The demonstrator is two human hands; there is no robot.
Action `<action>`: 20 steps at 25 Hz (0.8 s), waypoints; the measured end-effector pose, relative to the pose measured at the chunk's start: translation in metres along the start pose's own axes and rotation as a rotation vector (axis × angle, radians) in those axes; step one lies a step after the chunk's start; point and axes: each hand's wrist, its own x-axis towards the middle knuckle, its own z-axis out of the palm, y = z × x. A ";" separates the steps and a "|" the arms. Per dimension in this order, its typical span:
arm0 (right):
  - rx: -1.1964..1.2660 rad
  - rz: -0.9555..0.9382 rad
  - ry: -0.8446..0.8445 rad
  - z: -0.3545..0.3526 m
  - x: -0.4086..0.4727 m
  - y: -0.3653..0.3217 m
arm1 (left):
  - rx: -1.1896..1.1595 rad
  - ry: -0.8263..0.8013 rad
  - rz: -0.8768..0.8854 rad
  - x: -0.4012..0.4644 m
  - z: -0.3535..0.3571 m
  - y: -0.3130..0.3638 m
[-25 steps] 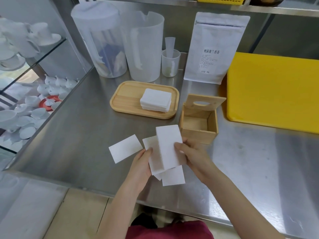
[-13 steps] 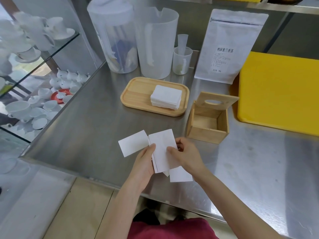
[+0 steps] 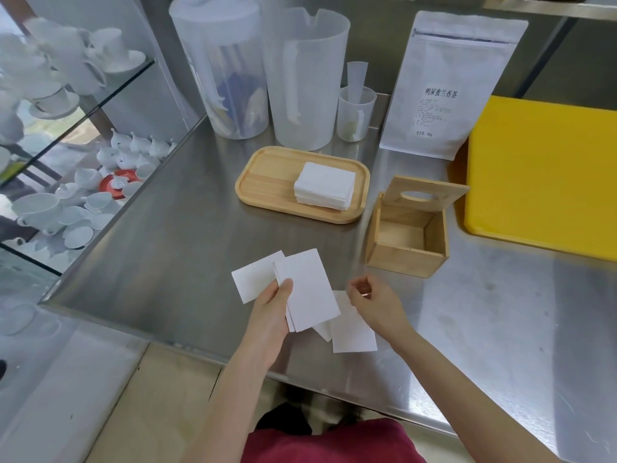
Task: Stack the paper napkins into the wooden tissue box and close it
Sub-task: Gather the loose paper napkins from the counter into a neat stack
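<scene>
Currently left hand (image 3: 272, 315) grip holds a napkin stack (image 3: 309, 289); right hand (image 3: 375, 304) grip loosely curled, empty; wooden tissue box (image 3: 409, 235) lid open.

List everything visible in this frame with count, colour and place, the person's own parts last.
steel counter: one, grey, under everything
wooden tissue box: one, light wood, right of centre, lid up, looks empty
wooden tray: one, light wood, behind centre
napkin stack: one, white, on the tray
held napkins: a few, white, in the left hand
loose napkins: at least three, white, on the counter near the hands
pitchers: two, translucent, at the back
small cup: one, translucent, beside the pitchers
pouch: one, white, standing at the back
yellow board: one, far right
cups and saucers: many, white, glass shelves at left
left hand: gripping napkins
right hand: empty, above the counter
</scene>
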 end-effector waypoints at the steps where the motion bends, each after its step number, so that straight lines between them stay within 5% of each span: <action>1: -0.124 0.018 0.007 0.000 0.002 0.008 | 0.000 0.008 -0.003 0.001 -0.001 0.001; 7: -0.496 0.113 -0.016 0.013 0.002 0.024 | -0.015 0.034 -0.004 0.005 -0.006 0.002; 13: -0.579 0.123 0.012 0.015 0.003 0.024 | -0.036 0.043 -0.009 0.004 -0.003 0.000; 20: -0.289 0.078 0.012 0.010 0.002 0.029 | -0.059 0.065 -0.034 0.008 -0.006 -0.003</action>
